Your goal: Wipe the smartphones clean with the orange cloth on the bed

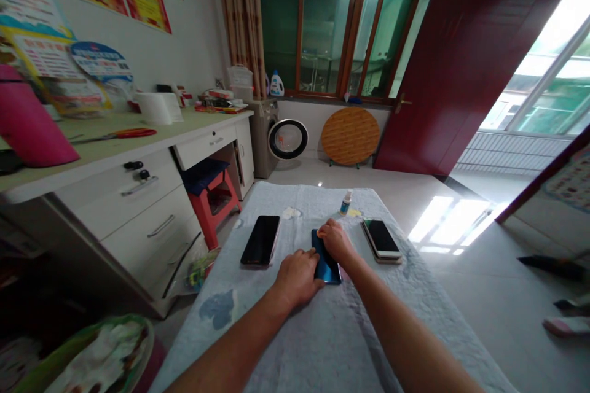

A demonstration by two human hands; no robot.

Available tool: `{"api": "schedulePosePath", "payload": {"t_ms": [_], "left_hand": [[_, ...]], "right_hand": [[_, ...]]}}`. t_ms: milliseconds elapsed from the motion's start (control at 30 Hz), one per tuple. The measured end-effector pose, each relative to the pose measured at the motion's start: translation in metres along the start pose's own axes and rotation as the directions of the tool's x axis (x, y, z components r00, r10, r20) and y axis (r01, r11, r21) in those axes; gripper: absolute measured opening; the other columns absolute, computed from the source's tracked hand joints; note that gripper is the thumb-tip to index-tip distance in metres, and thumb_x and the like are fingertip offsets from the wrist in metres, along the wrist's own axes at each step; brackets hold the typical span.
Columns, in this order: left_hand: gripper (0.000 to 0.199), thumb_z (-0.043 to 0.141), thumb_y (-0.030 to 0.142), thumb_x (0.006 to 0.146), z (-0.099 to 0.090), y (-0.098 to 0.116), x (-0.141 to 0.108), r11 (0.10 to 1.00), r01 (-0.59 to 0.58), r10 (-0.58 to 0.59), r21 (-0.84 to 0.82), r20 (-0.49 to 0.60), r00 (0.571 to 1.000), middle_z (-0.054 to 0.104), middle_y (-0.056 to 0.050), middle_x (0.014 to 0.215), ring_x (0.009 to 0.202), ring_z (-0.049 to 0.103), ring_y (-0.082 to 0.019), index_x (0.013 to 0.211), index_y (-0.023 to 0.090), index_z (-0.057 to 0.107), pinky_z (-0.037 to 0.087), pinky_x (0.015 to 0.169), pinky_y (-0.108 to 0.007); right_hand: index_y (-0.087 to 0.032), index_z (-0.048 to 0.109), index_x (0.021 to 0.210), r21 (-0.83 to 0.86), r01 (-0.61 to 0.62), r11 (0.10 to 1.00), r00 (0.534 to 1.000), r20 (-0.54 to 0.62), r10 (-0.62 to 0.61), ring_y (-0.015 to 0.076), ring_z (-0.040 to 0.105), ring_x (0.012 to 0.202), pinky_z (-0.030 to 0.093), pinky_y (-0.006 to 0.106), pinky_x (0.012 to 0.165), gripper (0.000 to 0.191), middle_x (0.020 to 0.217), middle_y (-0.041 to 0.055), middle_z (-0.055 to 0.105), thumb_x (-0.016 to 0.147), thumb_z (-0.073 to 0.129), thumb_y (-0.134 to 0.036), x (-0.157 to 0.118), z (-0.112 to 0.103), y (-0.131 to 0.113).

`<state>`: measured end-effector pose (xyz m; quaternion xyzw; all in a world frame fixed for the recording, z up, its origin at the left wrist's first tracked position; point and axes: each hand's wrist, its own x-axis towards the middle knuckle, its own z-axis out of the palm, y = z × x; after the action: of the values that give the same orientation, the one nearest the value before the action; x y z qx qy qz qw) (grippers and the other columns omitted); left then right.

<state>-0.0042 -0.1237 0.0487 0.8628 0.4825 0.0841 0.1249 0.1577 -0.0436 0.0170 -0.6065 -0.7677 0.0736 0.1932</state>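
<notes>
A blue phone point(328, 271) lies back side up on the cloth-covered table point(295, 344). My left hand point(297, 275) grips its left edge, thumb at the near end and fingers along the side. Over the far end of the phone, my right hand point(335, 239) is closed with fingertips pressed down; a small orange bit shows at them, too little to name. To the left is a phone with a dark screen point(260, 239). On the right, a white-framed phone point(383, 238) rests on another flat device. Beyond my right hand stands a small spray bottle point(345, 203).
On the left is a white desk point(133, 196) with a pink bottle point(32, 120), paper rolls point(154, 108) and scissors point(133, 133). A red stool point(209, 199) is tucked beneath it. A bin point(115, 356) sits lower left. The washing machine's door point(288, 139) hangs open behind.
</notes>
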Motion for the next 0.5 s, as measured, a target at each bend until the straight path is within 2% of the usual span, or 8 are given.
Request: {"api": "schedulePosePath", "payload": {"t_ms": [133, 233, 333, 500], "left_hand": [[0.049, 0.062, 0.040, 0.080, 0.007, -0.003, -0.003, 1.000, -0.020, 0.020, -0.019, -0.043, 0.999, 0.057, -0.008, 0.135, 0.117, 0.053, -0.031, 0.125, 0.022, 0.057, 0.046, 0.093, -0.046], [0.049, 0.061, 0.040, 0.081, 0.007, -0.004, -0.004, 0.999, -0.029, 0.027, -0.040, -0.042, 0.999, 0.058, -0.009, 0.134, 0.118, 0.051, -0.032, 0.126, 0.021, 0.057, 0.045, 0.095, -0.047], [0.048, 0.062, 0.039, 0.080, 0.007, -0.004, -0.003, 0.999, -0.018, 0.016, -0.051, -0.034, 0.999, 0.057, -0.009, 0.135, 0.118, 0.051, -0.031, 0.125, 0.022, 0.057, 0.045, 0.095, -0.045], [0.048, 0.065, 0.039, 0.080, 0.011, -0.006, -0.002, 0.999, -0.016, 0.014, -0.048, -0.041, 0.999, 0.055, -0.007, 0.138, 0.118, 0.051, -0.031, 0.125, 0.024, 0.058, 0.044, 0.096, -0.045]], "right_hand": [[-0.018, 0.074, 0.091, -0.023, 0.038, 0.999, 0.997, 0.067, -0.036, 0.0137, 0.056, 0.083, 0.039, 0.022, 0.078, 0.030, 0.094, 0.0069, 0.062, 0.090, 0.044, -0.014, -0.012, -0.007, 0.005], [-0.017, 0.074, 0.095, -0.098, 0.019, 0.995, 0.995, 0.099, -0.009, 0.0141, 0.057, 0.085, 0.039, 0.022, 0.077, 0.032, 0.095, 0.0083, 0.063, 0.088, 0.044, -0.012, -0.011, -0.017, 0.008], [-0.014, 0.074, 0.096, -0.160, -0.004, 0.987, 0.994, 0.106, 0.021, 0.0155, 0.058, 0.085, 0.040, 0.023, 0.077, 0.033, 0.096, 0.0108, 0.064, 0.089, 0.042, -0.011, 0.001, -0.020, 0.008], [-0.015, 0.073, 0.101, -0.206, 0.041, 0.978, 0.988, 0.157, -0.008, 0.0168, 0.059, 0.086, 0.040, 0.025, 0.079, 0.032, 0.100, 0.0122, 0.064, 0.089, 0.043, -0.012, 0.026, -0.007, -0.002]]}}
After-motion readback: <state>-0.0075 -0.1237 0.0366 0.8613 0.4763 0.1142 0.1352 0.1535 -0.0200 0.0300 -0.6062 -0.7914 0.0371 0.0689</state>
